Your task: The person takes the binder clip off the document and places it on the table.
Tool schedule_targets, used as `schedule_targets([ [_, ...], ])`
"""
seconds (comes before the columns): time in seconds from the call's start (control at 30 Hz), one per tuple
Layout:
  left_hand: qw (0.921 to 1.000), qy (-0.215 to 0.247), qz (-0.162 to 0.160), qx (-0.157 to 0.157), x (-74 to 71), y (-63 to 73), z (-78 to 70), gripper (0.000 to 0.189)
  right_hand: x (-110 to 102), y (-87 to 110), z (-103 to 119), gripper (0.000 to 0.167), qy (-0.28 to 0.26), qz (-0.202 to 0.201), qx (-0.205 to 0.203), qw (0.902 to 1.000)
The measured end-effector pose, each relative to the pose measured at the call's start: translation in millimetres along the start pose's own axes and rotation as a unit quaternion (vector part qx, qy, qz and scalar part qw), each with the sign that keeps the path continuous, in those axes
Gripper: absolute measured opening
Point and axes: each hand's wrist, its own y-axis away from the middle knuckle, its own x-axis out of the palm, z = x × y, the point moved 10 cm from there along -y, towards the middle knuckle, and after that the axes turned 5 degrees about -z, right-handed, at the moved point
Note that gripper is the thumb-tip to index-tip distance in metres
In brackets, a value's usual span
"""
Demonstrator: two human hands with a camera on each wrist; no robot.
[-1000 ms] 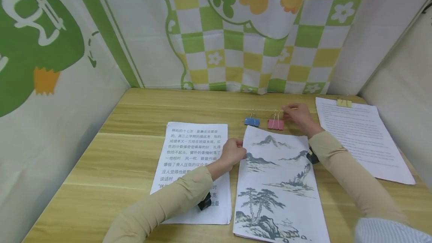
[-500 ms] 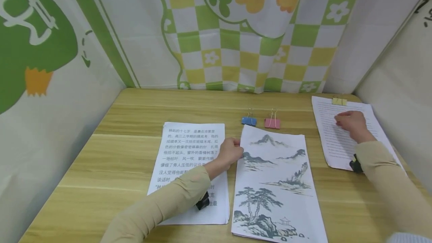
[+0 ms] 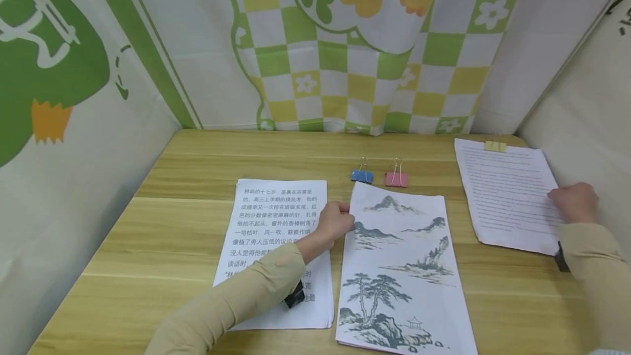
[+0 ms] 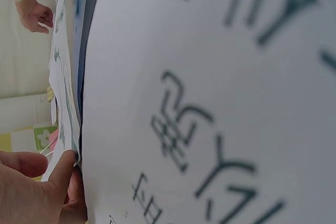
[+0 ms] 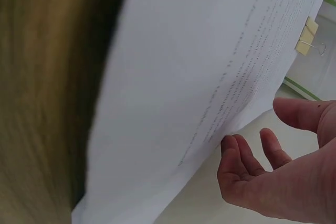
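A stack of sheets with an ink landscape print [image 3: 394, 251] lies at the middle front of the table. My left hand [image 3: 335, 221] holds its upper left edge, with the thumb [image 4: 26, 163] on the upper side and the fingers at the edge. To the right, my right hand [image 3: 577, 201] is at the right edge of a stack of text sheets [image 3: 512, 196] topped by a yellow binder clip [image 3: 495, 147]. In the right wrist view, the fingertips [image 5: 228, 142] meet that stack's edge while the thumb [image 5: 296, 111] stands apart.
A sheet stack with large Chinese print [image 3: 276, 207] lies under my left forearm. Behind the landscape stack stand a blue binder clip [image 3: 362, 176] and a pink binder clip [image 3: 396, 179]. A patterned cloth [image 3: 325, 70] hangs along the table's back edge.
My right hand has moved from beside the pink binder clip, across to the text sheets' right edge. That stack has shifted slightly and straightened. The left hand stays at the landscape stack.
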Motion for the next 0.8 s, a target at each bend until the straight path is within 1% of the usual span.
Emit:
schedule_targets([
  [0.2, 1.0000, 0.005, 0.002, -0.005, 2.8, 0.6, -1.2, 0.042, -7, 1.7, -2, 0.051, 0.000, -0.018, -0.006, 0.9998],
  [0.37, 1.0000, 0.007, 0.002, -0.001, 4.7, 0.3, -3.1, 0.042, -8, 3.1, 3, 0.047, 0.030, -0.017, -0.061, 0.9976],
  [0.47, 1.0000, 0.007, 0.001, 0.002, 6.7, -1.0, -3.2, 0.042, -7, 1.2, 2, 0.050, 0.062, -0.018, -0.081, 0.9946],
  [0.53, 1.0000, 0.007, 0.002, 0.004, 8.7, -2.1, -2.6, 0.042, -8, -0.5, 1, 0.052, 0.076, -0.018, -0.085, 0.9934],
  [0.67, 0.9999, 0.008, 0.007, 0.009, 12.3, -3.3, -3.2, 0.043, -11, -2.2, -4, 0.052, 0.081, -0.011, -0.081, 0.9933],
  [0.8, 0.9999, 0.008, 0.010, 0.009, 14.2, -3.5, -4.5, 0.043, -11, -4.0, -11, 0.054, 0.100, 0.015, -0.053, 0.9934],
])
